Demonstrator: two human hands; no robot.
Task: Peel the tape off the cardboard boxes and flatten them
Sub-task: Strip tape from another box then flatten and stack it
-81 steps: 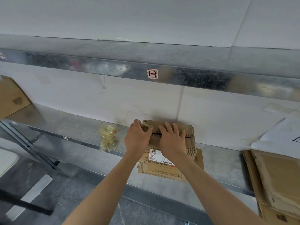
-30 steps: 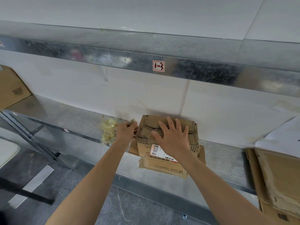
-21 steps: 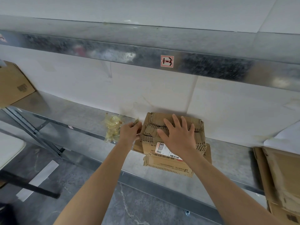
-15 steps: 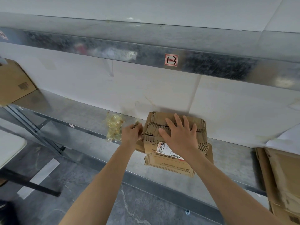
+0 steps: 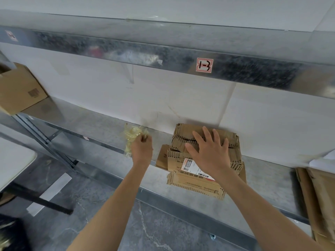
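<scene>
Curled left hand pinches tape near the shelf's back edge; open right hand presses the boxes flat. Best to shake the sticky tape off completely.

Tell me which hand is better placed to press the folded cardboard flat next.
Right. The right hand lies open on the cardboard stack, fingers spread. The left hand is off to the side, its fingers curled on the tape wad.
</scene>
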